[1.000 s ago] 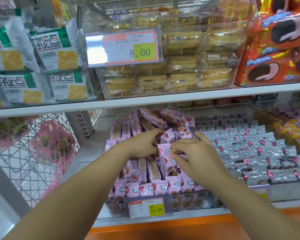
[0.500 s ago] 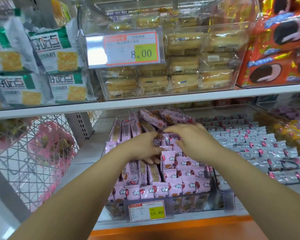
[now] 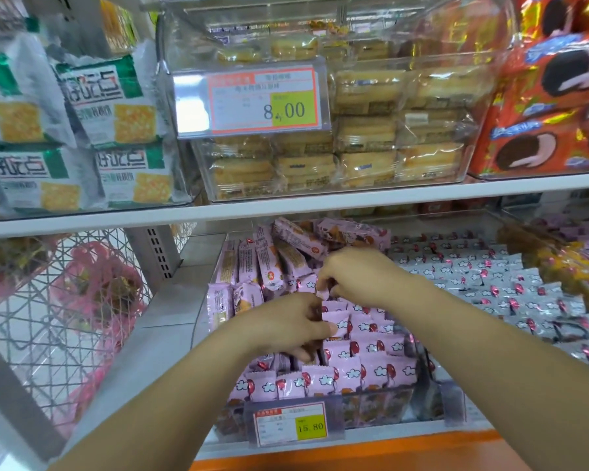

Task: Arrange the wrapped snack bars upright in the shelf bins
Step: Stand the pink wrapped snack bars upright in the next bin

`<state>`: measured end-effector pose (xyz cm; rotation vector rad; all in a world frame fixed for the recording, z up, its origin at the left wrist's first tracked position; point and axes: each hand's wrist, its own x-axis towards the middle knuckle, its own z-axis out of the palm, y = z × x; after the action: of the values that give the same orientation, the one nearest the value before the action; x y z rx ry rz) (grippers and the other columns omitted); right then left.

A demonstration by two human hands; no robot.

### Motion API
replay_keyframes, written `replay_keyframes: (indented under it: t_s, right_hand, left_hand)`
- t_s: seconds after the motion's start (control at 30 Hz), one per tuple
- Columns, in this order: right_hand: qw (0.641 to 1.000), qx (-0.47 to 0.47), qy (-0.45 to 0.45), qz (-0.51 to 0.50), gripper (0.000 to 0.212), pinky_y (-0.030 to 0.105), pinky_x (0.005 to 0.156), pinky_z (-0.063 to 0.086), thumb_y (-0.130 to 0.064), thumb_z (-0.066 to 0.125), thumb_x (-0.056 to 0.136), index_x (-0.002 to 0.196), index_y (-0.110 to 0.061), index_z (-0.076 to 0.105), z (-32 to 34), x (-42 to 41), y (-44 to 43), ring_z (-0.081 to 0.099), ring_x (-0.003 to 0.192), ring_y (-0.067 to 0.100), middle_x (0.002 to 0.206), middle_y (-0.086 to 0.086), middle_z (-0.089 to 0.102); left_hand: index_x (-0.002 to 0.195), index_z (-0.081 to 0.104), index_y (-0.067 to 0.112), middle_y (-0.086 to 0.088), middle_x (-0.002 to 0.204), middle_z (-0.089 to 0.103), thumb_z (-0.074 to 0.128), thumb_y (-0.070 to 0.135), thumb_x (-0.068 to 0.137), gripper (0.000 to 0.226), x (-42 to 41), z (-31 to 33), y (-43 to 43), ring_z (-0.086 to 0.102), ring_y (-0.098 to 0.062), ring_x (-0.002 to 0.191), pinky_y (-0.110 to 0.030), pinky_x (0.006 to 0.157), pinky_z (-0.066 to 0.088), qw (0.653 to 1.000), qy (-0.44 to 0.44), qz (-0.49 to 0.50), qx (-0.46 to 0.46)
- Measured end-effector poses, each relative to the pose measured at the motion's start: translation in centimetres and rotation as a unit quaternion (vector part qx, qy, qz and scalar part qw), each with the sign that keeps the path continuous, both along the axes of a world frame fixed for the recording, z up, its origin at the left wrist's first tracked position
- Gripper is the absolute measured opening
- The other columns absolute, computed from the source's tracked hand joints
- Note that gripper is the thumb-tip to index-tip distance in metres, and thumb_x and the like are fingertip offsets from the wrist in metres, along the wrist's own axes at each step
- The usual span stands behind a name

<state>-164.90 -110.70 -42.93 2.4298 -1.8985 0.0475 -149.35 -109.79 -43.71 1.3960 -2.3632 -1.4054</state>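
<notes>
The grip of your right hand (image 3: pixel 363 277) pinches the crimped top of one of the pink foil-wrapped snack bars (image 3: pixel 371 368). Just nearer you, the grip of your left hand (image 3: pixel 286 329) curls round another. Both bars stand in the clear plastic shelf bin (image 3: pixel 381 409). They look light, slick and crushable, so hold the wrapper's sides gently.
</notes>
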Motion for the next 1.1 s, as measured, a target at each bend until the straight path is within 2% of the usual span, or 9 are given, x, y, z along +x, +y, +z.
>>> replay_keyframes:
  t_s: [0.13, 0.3, 0.47, 0.57, 0.67, 0.77, 0.87, 1.0, 1.1]
  right_hand:
    - [1.000, 0.026, -0.015, 0.000, 0.011, 0.032, 0.071, 0.050, -0.014, 0.060, 0.086, 0.091, -0.022, 0.066, 0.3, 0.2, -0.5, 0.061, 0.084, 0.022, 0.097, 0.000, 0.066]
    - [0.997, -0.014, -0.070, 0.006, 0.011, 0.037, 0.074, 0.051, -0.017, 0.052, 0.092, 0.095, -0.019, 0.063, 1.3, -0.2, 0.2, 0.059, 0.082, 0.020, 0.092, 0.002, 0.066]
    - [0.996, -0.045, -0.073, 0.015, 0.019, 0.042, 0.079, 0.051, -0.014, 0.049, 0.094, 0.103, -0.017, 0.065, 1.0, -0.6, 0.0, 0.060, 0.089, 0.025, 0.098, 0.007, 0.066]
    - [0.999, -0.010, -0.043, 0.017, 0.023, 0.037, 0.079, 0.051, -0.011, 0.052, 0.093, 0.107, -0.022, 0.067, -0.6, -0.2, -0.4, 0.061, 0.092, 0.026, 0.104, 0.007, 0.067]
    - [1.000, -0.008, -0.029, 0.007, 0.029, 0.034, 0.081, 0.049, -0.009, 0.053, 0.093, 0.112, -0.025, 0.068, -1.8, 0.0, -0.4, 0.060, 0.097, 0.026, 0.112, 0.007, 0.066]
    - [0.994, 0.001, -0.113, -0.007, 0.029, 0.033, 0.089, 0.049, -0.015, 0.049, 0.096, 0.119, -0.021, 0.065, -0.6, -0.2, 0.6, 0.061, 0.105, 0.020, 0.121, 0.002, 0.065]
    - [0.984, 0.011, -0.179, 0.002, 0.023, 0.032, 0.089, 0.049, -0.023, 0.056, 0.093, 0.112, -0.021, 0.069, 0.8, -0.6, 2.8, 0.063, 0.096, 0.013, 0.112, -0.002, 0.069]
    - [0.988, 0.070, -0.133, 0.020, 0.032, 0.034, 0.092, 0.046, -0.042, 0.058, 0.088, 0.111, -0.023, 0.068, 0.3, -0.3, 5.8, 0.060, 0.104, 0.014, 0.112, -0.006, 0.067]
    - [0.997, 0.049, -0.058, 0.028, 0.049, 0.038, 0.108, 0.028, -0.055, 0.047, 0.090, 0.128, -0.025, 0.056, -0.8, 0.4, 7.2, 0.047, 0.122, 0.015, 0.129, -0.008, 0.057]
  left_hand:
    - [0.138, 0.035, 0.012, -0.002, 0.114, 0.048, 0.056, 0.031, 0.093, 0.053, 0.2, -0.3, 0.3, 0.067, -0.026, 0.096, -0.034, 0.085, 0.056, 1.000, 0.006, 0.004, 0.005]
    - [0.147, 0.020, 0.016, -0.008, 0.134, 0.045, 0.053, 0.028, 0.095, 0.063, 0.1, -0.6, 0.3, 0.063, -0.015, 0.092, -0.029, 0.086, 0.055, 0.997, 0.035, 0.040, 0.064]
    - [0.143, 0.028, 0.017, 0.006, 0.095, 0.049, 0.053, 0.025, 0.096, 0.054, -0.3, -1.1, 0.3, 0.062, -0.013, 0.089, -0.026, 0.085, 0.054, 0.986, 0.075, 0.087, 0.124]
    - [0.138, 0.034, 0.013, 0.000, 0.099, 0.053, 0.054, 0.023, 0.095, 0.048, -0.6, -1.3, 0.3, 0.063, -0.016, 0.090, -0.029, 0.086, 0.054, 0.984, 0.076, 0.099, 0.127]
    - [0.131, 0.038, 0.012, -0.007, 0.111, 0.056, 0.055, 0.025, 0.095, 0.042, -0.8, -1.4, 0.4, 0.064, -0.020, 0.095, -0.033, 0.088, 0.054, 0.988, 0.053, 0.108, 0.099]
    - [0.113, 0.041, 0.014, -0.007, 0.100, 0.058, 0.057, 0.026, 0.094, 0.028, -1.0, -1.0, 0.6, 0.065, -0.018, 0.083, -0.034, 0.086, 0.055, 0.989, 0.039, 0.107, 0.094]
    - [0.104, 0.043, 0.009, -0.010, 0.096, 0.059, 0.059, 0.028, 0.092, 0.027, -1.1, -0.7, 0.5, 0.068, -0.028, 0.093, -0.040, 0.085, 0.056, 0.996, -0.017, 0.083, 0.037]
    - [0.113, 0.057, 0.002, -0.011, 0.089, 0.068, 0.059, 0.030, 0.092, 0.036, 0.0, 0.3, 0.6, 0.070, -0.025, 0.082, -0.038, 0.081, 0.057, 0.998, -0.033, 0.051, -0.003]
    - [0.120, 0.059, 0.016, 0.001, 0.097, 0.066, 0.055, 0.027, 0.094, 0.028, 1.8, 1.2, 1.1, 0.064, -0.014, 0.083, -0.027, 0.080, 0.054, 0.987, -0.038, 0.034, -0.154]
